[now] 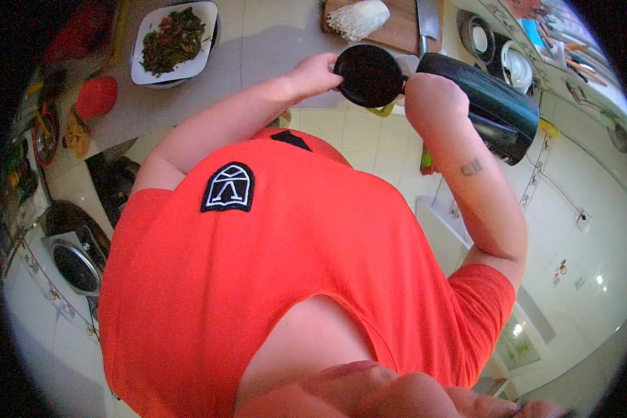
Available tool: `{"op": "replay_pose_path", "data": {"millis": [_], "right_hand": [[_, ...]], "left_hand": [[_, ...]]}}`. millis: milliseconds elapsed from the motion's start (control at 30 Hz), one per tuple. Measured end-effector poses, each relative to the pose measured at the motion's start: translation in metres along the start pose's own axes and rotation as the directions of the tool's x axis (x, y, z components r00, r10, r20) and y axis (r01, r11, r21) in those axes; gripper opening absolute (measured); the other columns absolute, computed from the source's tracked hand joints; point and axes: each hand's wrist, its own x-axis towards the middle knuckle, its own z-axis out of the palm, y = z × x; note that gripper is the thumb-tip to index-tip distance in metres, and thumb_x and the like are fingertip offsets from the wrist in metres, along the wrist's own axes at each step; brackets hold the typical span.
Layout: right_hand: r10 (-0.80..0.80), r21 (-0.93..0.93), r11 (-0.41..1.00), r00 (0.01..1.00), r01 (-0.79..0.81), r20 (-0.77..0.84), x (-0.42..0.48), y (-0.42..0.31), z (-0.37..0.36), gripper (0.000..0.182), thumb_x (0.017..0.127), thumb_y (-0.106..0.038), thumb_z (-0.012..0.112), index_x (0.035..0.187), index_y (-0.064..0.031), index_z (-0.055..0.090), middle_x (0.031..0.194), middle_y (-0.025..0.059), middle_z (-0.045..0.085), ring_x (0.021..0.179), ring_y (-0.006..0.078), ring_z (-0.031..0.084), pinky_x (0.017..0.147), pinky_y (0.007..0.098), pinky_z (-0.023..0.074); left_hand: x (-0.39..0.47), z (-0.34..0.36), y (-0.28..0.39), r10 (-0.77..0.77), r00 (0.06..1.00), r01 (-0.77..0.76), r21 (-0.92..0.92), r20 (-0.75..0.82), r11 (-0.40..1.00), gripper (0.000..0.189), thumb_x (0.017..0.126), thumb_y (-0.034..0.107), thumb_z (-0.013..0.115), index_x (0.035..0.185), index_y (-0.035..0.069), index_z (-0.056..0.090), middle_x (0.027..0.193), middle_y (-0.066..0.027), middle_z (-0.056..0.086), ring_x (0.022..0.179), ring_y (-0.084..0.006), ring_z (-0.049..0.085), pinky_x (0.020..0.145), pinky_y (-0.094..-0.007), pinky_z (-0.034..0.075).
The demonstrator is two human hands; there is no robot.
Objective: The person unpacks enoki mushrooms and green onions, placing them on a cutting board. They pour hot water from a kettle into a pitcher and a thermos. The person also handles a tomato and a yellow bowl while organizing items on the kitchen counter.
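Note:
My right hand (437, 100) is closed around the short handle of a small round black pan (369, 77). On the opposite side, the fingers and thumb of my left hand (316, 76) pinch the pan's rim. The dark round face of the pan is turned towards me, over the counter's front edge. Just beyond it, a bundle of enoki mushrooms (359, 19) lies on a wooden cutting board (397, 32). A cleaver (428, 21) rests at the board's right side, its handle partly hidden.
A large black cylindrical appliance (501, 99) stands close behind my right hand. White bowls (515, 65) sit beyond it. To the left, a white plate (209, 21) holds cooked greens, near a red rounded object (97, 97). A cooktop (76, 265) is at far left.

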Motion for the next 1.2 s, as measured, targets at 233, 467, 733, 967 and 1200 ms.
{"op": "replay_pose_path", "data": {"millis": [233,467,733,967,1200], "right_hand": [[0.158,0.249,0.960,0.982,-0.127,-0.106,-0.031,0.044,0.009,0.023,0.079,-0.023,0.064,0.089,-0.0026,0.065,0.083,0.0211,0.067,0.081,0.0361,0.067,0.073,0.0445,0.0542],[0.475,0.579,0.793,0.787,-0.189,-0.394,-0.091,0.077,0.084,0.032,0.076,-0.031,0.074,0.089,-0.0040,0.063,0.078,0.0204,0.064,0.073,0.0365,0.065,0.063,0.0429,0.0507],[0.664,0.699,0.714,0.288,0.030,-0.690,-0.128,0.051,0.211,0.036,0.066,-0.029,0.081,0.088,-0.0071,0.062,0.081,0.0173,0.065,0.075,0.0377,0.063,0.063,0.0423,0.0516],[0.787,0.798,0.602,0.173,-0.009,-0.592,-0.155,0.038,0.241,0.036,0.066,-0.028,0.081,0.088,-0.0071,0.061,0.080,0.0165,0.064,0.074,0.0370,0.063,0.063,0.0416,0.0516],[0.805,0.813,0.582,0.160,-0.026,-0.571,-0.155,0.043,0.243,0.036,0.065,-0.027,0.080,0.088,-0.0072,0.060,0.080,0.0158,0.064,0.074,0.0364,0.062,0.063,0.0410,0.0516]], "left_hand": [[-0.020,-0.007,0.036,0.276,0.959,-0.253,-0.242,0.066,0.937,0.045,0.091,0.006,0.058,0.135,0.005,0.049,0.105,-0.0046,0.064,0.092,-0.0125,0.061,0.083,-0.0271,0.051],[-0.040,0.029,0.136,0.605,0.711,-0.534,-0.283,0.359,0.796,0.044,0.090,0.008,0.062,0.132,0.006,0.052,0.118,-0.0044,0.059,0.103,-0.0121,0.056,0.089,-0.0281,0.047],[-0.074,0.083,0.185,0.585,0.241,-0.815,-0.166,0.775,0.556,0.049,0.078,-0.001,0.063,0.126,0.004,0.056,0.139,-0.0200,0.046,0.119,-0.0370,0.053,0.096,-0.0411,0.046],[-0.065,0.122,0.204,0.536,0.127,-0.822,-0.214,0.834,0.528,0.052,0.075,-0.003,0.063,0.125,0.004,0.055,0.140,-0.0206,0.045,0.115,-0.0376,0.056,0.091,-0.0411,0.049],[-0.055,0.124,0.209,0.513,0.123,-0.834,-0.192,0.849,0.518,0.055,0.073,-0.002,0.066,0.126,0.005,0.055,0.140,-0.0199,0.045,0.112,-0.0363,0.058,0.086,-0.0406,0.051]]}}
